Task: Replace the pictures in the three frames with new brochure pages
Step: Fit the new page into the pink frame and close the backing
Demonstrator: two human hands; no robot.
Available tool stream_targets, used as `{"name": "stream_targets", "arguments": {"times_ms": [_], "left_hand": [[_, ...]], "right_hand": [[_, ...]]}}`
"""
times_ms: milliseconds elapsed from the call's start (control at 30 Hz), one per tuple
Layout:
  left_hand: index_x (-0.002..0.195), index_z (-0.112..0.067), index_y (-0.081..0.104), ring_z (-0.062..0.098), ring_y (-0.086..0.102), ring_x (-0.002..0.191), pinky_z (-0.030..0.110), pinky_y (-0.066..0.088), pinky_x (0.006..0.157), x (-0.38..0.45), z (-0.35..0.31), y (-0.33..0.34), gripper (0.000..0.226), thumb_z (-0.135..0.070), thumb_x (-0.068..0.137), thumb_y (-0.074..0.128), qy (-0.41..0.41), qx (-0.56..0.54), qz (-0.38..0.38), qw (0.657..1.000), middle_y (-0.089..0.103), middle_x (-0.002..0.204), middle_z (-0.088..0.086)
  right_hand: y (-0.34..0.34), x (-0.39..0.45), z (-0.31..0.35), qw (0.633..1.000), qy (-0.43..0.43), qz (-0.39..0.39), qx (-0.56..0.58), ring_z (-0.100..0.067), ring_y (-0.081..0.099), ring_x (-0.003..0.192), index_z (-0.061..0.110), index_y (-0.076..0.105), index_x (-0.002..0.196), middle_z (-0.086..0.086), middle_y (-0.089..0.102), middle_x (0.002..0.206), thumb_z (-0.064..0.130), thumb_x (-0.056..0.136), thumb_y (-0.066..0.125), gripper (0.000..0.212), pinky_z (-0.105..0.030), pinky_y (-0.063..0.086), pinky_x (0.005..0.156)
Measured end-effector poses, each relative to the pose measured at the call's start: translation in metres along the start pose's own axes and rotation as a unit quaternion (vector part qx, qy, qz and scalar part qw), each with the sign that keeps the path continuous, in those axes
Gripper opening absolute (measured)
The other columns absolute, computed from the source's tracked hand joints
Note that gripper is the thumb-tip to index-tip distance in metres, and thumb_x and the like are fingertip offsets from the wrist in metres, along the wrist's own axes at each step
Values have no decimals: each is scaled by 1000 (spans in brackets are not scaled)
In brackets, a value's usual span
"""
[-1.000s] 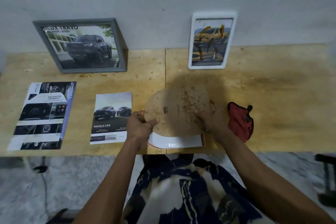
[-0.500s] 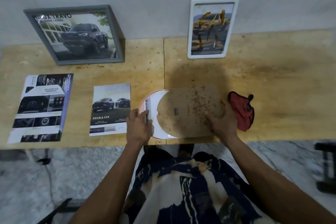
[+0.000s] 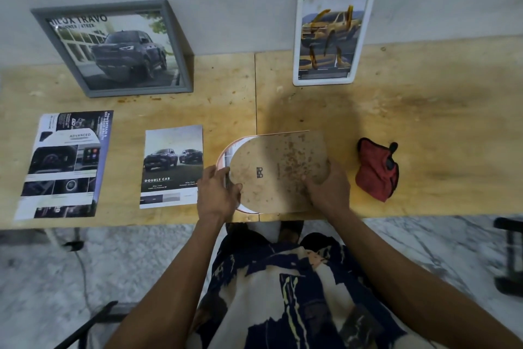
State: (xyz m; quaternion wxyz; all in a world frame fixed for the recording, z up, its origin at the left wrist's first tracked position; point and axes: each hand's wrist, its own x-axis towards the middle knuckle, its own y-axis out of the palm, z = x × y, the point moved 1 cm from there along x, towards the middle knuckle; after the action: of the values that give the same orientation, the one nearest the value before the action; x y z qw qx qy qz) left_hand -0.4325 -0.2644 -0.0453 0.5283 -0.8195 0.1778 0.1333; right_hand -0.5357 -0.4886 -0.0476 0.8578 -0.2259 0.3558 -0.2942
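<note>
Right now I am holding the brown backing board (image 3: 278, 171) over the arch-shaped frame (image 3: 223, 154) lying face down at the near edge of the plywood table (image 3: 410, 111). My left hand (image 3: 218, 193) is curling its fingers over the board's rounded left edge, and my right hand (image 3: 328, 188) is gripping its lower right corner. A brochure page (image 3: 171, 167) is lying just left of the frame, another brochure sheet (image 3: 65, 164) farther left. A grey frame (image 3: 113, 48) and a white frame (image 3: 334, 35) are leaning on the wall; a red cloth (image 3: 377, 169) is lying to the right.
</note>
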Motion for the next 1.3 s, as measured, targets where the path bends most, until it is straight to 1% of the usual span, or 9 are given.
{"name": "stream_targets", "arguments": {"times_ms": [133, 300, 500, 600, 700, 800, 1000, 1167, 1300], "left_hand": [[137, -14, 53, 34, 48, 127, 44, 45, 100, 2, -2, -2, 56, -23, 86, 75, 0, -21, -20, 1000, 51, 141, 11], [139, -12, 51, 33, 51, 126, 44, 47, 99, 4, -1, -4, 60, -22, 85, 76, -6, -43, -17, 999, 54, 137, 11], [140, -12, 51, 34, 49, 126, 46, 46, 99, 5, 5, -2, 68, -32, 82, 80, 8, -43, -13, 999, 52, 140, 11], [144, -17, 45, 35, 43, 129, 50, 47, 99, 5, 3, -2, 79, -42, 78, 81, 7, -31, 3, 999, 42, 144, 11], [146, -21, 40, 35, 36, 132, 52, 47, 99, 5, -3, -1, 89, -48, 73, 83, 1, -13, 11, 1000, 35, 146, 11], [145, -21, 39, 36, 32, 134, 53, 45, 99, 6, -5, 1, 92, -50, 70, 85, -4, 3, 18, 1000, 32, 148, 10], [145, -19, 41, 36, 33, 134, 52, 45, 101, 11, -2, 1, 99, -51, 65, 88, 3, 19, 35, 999, 32, 149, 10], [144, -18, 42, 36, 33, 134, 53, 46, 101, 12, -4, 3, 101, -51, 61, 90, -2, 13, 28, 1000, 33, 149, 10], [141, -16, 45, 37, 35, 133, 52, 45, 101, 11, -4, 0, 100, -51, 60, 91, -4, 20, 30, 999, 35, 148, 11]], "right_hand": [[7, 0, 5, 999, -2, 12, -33, -27, 37, 134, 19, 31, 149, -8, 39, 145, 36, 86, 69, 76, -42, 39, 103], [19, -4, 14, 994, 12, 31, -101, -28, 46, 122, 22, 34, 145, -7, 38, 138, 45, 87, 66, 70, -43, 47, 89], [19, -6, 17, 988, -1, 49, -145, -28, 46, 119, 24, 31, 146, -6, 37, 136, 47, 89, 62, 69, -38, 43, 77], [16, -3, 22, 984, -51, 44, -165, -29, 35, 128, 24, 23, 149, -6, 28, 145, 45, 86, 63, 77, -44, 45, 89], [12, 8, 27, 969, -122, 67, -204, -31, 23, 139, 22, 24, 150, -2, 14, 159, 42, 89, 60, 74, -45, 35, 106], [12, 16, 25, 949, -151, 112, -253, -31, 14, 143, 22, 20, 154, 3, 5, 163, 42, 93, 55, 72, -44, 27, 113], [16, 18, 23, 915, -167, 177, -321, -37, -3, 147, 28, 4, 156, 13, -11, 163, 42, 99, 42, 70, -60, 30, 110], [15, 25, 23, 906, -166, 193, -338, -39, 3, 143, 33, -2, 156, 18, -14, 161, 48, 100, 39, 71, -55, 39, 103], [18, 31, 21, 893, -176, 212, -355, -43, 6, 140, 32, -4, 156, 16, -14, 162, 46, 100, 42, 73, -54, 35, 109]]}}
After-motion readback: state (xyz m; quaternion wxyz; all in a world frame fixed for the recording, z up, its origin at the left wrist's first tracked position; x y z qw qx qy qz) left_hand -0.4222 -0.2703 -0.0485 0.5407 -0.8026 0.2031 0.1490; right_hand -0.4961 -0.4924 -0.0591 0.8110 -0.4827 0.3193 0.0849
